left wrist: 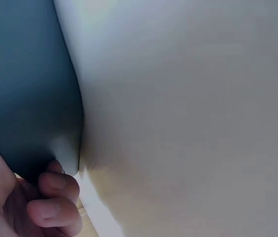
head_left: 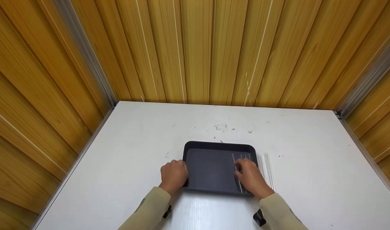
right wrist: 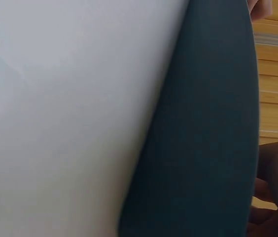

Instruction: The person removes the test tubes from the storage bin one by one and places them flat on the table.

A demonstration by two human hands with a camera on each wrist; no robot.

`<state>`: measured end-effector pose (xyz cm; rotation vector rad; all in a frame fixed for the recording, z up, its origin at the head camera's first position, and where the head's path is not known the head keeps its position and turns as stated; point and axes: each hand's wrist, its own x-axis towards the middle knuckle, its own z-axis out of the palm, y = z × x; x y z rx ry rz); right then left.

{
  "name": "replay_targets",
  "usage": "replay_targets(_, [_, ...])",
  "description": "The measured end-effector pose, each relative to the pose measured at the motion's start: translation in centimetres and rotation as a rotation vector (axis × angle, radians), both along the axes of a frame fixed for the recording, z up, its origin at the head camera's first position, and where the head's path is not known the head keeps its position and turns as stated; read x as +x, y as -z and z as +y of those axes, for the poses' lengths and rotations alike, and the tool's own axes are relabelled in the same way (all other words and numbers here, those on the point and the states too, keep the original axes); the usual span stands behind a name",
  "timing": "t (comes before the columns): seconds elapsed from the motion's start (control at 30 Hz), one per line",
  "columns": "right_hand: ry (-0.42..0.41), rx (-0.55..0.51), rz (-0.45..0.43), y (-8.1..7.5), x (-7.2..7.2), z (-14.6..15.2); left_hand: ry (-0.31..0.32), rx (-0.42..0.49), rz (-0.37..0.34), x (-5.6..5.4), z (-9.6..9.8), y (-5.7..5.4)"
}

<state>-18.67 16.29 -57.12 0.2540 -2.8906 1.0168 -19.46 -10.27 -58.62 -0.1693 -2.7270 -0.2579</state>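
Observation:
A dark rectangular baking tray (head_left: 207,172) sits on the white table. My left hand (head_left: 174,174) grips its left side; in the left wrist view, curled fingers (left wrist: 55,197) are at the outer wall of the tray (left wrist: 30,94). My right hand (head_left: 249,175) reaches over the right side of the tray, thumb and forefinger pinching a thin clear rod (head_left: 240,186) that lies lengthwise. Several similar rods lie beside it under that hand, partly hidden. In the right wrist view the tray wall (right wrist: 203,128) covers most of the fingers.
Outside the tray's right edge, a bundle of clear rods (head_left: 267,169) lies on the white table (head_left: 124,166). Wood-patterned panels (head_left: 198,51) rise behind the table and at both sides. Small dark marks spot the tabletop behind the tray.

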Motion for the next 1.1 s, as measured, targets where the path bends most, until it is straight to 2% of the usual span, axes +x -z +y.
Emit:
replay_targets(0.17, [-0.009, 0.076, 0.033, 0.0, 0.2, -0.5, -0.010, 0.005, -0.026, 0.1, 0.1, 0.0])
replay_targets(0.4, [-0.032, 0.186, 0.033, 0.1, 0.6, -1.0, -0.031, 0.007, -0.089, 0.2, 0.1, 0.1])
replay_targets(0.57, [-0.033, 0.204, 0.059, 0.1, 0.6, -1.1, -0.019, 0.028, -0.094, 0.0, 0.1, -0.1])
replay_targets(0.8, [-0.033, 0.219, 0.066, 0.3, 0.4, -1.1, -0.005, 0.055, -0.149, -0.3, 0.0, -0.1])
replay_targets(1.1, [-0.039, 0.235, 0.120, 0.3, 0.4, -1.2, 0.009, 0.061, -0.149, -0.2, 0.0, -0.2])
